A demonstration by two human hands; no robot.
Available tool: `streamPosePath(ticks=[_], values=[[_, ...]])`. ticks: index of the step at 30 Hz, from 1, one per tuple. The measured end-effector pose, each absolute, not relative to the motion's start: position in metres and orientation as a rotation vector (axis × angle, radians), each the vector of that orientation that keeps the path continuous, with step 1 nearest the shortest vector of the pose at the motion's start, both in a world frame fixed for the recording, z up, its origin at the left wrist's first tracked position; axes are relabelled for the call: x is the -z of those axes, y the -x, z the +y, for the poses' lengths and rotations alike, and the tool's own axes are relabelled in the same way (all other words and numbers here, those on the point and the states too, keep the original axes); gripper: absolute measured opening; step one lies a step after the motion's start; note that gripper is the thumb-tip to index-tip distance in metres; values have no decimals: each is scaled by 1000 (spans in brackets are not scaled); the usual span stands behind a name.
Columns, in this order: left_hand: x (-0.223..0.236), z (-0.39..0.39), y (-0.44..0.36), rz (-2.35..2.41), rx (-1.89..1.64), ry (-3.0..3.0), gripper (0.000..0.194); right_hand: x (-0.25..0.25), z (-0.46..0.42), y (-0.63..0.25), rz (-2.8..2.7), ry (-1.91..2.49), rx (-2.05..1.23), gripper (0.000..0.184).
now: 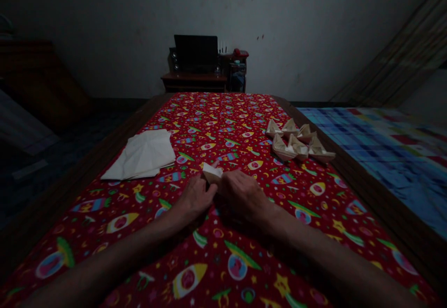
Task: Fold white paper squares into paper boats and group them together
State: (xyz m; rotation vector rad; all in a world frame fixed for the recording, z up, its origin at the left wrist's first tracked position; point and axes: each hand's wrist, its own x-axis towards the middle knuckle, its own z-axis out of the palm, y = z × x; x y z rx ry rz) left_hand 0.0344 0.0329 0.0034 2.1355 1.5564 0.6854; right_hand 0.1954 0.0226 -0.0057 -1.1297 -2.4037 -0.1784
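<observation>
A small folded piece of cream paper (212,174) lies on the red rocket-patterned cloth (223,261) in the middle. My left hand (194,197) and my right hand (240,192) rest on the cloth side by side, fingers curled and pinched on the paper's near edge. A stack of flat white paper sheets (143,155) lies to the left of my hands. To the right and farther off sits a cluster of several folded paper boats (297,144).
The table's dark wooden edge (366,182) runs along the right, with a blue checked bed cover (391,154) beside it. Against the far wall stands a low desk (194,81) with a dark screen (196,53) on it. The room is dim.
</observation>
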Motion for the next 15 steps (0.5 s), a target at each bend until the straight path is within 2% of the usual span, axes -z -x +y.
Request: streamPosePath(ticks=[2,4,6,10,15], values=[[-4,33,-35,1554,-710,-2153,22,4,23,-193,-2365,1208,162,15],[-4,32,-34,1515,-769,-2196,16,0,22,-193,-2330,1317,162,20],[-4,31,-32,1436,-834,-2246,18,-5,23,-196,-2334,1382,150,26],[-8,34,-24,1344,-881,-2302,29,-8,25,-204,-2354,1429,60,24],[-4,42,-15,1377,-828,-2495,22,-2,27,-207,-2346,1497,-87,18]])
